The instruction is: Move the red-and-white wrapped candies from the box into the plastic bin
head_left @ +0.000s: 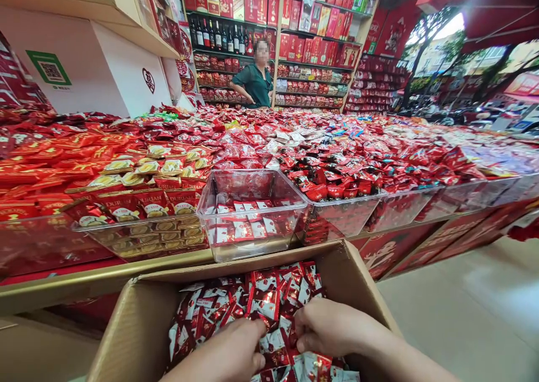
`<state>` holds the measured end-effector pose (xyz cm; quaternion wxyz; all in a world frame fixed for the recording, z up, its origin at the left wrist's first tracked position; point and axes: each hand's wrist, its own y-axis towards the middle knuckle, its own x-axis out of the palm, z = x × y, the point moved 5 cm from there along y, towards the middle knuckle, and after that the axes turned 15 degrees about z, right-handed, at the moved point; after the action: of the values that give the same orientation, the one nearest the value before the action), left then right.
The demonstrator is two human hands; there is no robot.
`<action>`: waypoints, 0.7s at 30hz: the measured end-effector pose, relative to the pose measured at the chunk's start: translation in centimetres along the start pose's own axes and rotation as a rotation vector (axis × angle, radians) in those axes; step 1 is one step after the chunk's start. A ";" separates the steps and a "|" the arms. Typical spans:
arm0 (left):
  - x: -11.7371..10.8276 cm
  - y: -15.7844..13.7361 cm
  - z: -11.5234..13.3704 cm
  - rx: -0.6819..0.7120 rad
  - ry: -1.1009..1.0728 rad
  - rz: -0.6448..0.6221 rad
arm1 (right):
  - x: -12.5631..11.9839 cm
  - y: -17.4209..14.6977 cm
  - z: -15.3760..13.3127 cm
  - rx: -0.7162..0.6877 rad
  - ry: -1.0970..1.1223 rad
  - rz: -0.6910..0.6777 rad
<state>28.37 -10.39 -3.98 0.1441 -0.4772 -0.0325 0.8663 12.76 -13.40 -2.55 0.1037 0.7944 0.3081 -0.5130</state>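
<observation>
An open cardboard box stands in front of me, holding a heap of small red-and-white wrapped sweets. Both my hands reach down into it. My left hand is curled among the sweets, its thumb and forefinger closed at a wrapper. To its right, my right hand has its fingers bent around a wrapped sweet, and the fingertips are partly hidden. Just beyond the box sits a clear plastic bin with rows of similar red-and-white sweets laid along its bottom.
Clear bins piled with sweets run along the counter, including durian packets on the left and dark red packets on the right. A person stands behind the counter before shelves of boxes and bottles. Tiled floor lies to the right.
</observation>
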 end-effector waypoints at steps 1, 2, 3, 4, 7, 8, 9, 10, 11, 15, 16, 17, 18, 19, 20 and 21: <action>0.8 -0.2 -0.1 0.006 0.022 -0.017 | 0.1 -0.1 0.3 0.023 -0.068 0.008; 1.6 -0.3 -0.1 0.009 0.037 -0.023 | 0.1 -0.1 0.6 0.044 -0.126 0.032; 2.2 -0.3 -0.1 0.010 0.050 -0.018 | 0.0 -0.1 0.7 0.065 -0.167 0.050; 2.7 -0.3 -0.1 0.010 0.060 -0.009 | 0.0 -0.1 0.8 0.079 -0.185 0.059; 3.3 0.0 0.2 0.010 0.073 0.021 | -0.1 0.0 0.6 0.083 -0.182 0.061; 3.2 0.2 0.3 0.008 0.074 0.027 | -0.2 0.0 0.5 0.080 -0.177 0.064; 2.9 0.4 0.4 0.005 0.077 0.037 | -0.4 0.0 0.4 0.073 -0.166 0.070; 2.5 0.6 0.5 0.003 0.080 0.050 | -0.5 0.0 0.2 0.062 -0.145 0.076; 1.9 0.8 0.5 0.001 0.084 0.067 | -0.6 0.0 0.1 0.049 -0.114 0.079; -0.7 1.9 0.4 -0.018 0.106 0.136 | -0.9 0.0 -0.4 0.009 -0.021 0.057; -1.2 2.1 0.2 -0.032 0.118 0.149 | -1.0 0.0 -0.4 0.006 -0.030 0.054; -1.6 2.4 0.0 -0.047 0.129 0.160 | -0.9 0.0 -0.4 0.005 -0.048 0.052; -1.8 2.6 -0.3 -0.061 0.138 0.170 | -0.9 0.0 -0.4 0.004 -0.068 0.054; -1.8 2.9 -0.6 -0.074 0.142 0.178 | -0.8 0.0 -0.3 0.004 -0.085 0.058; -1.7 3.1 -0.9 -0.086 0.141 0.187 | -0.8 0.0 -0.3 0.004 -0.096 0.062; -1.4 3.4 -1.2 -0.098 0.136 0.197 | -0.7 0.0 -0.3 0.002 -0.104 0.064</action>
<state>29.36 -14.17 -4.16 0.0367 -0.5420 -0.0179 0.8394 12.83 -13.52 -1.83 0.1353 0.7763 0.2760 -0.5503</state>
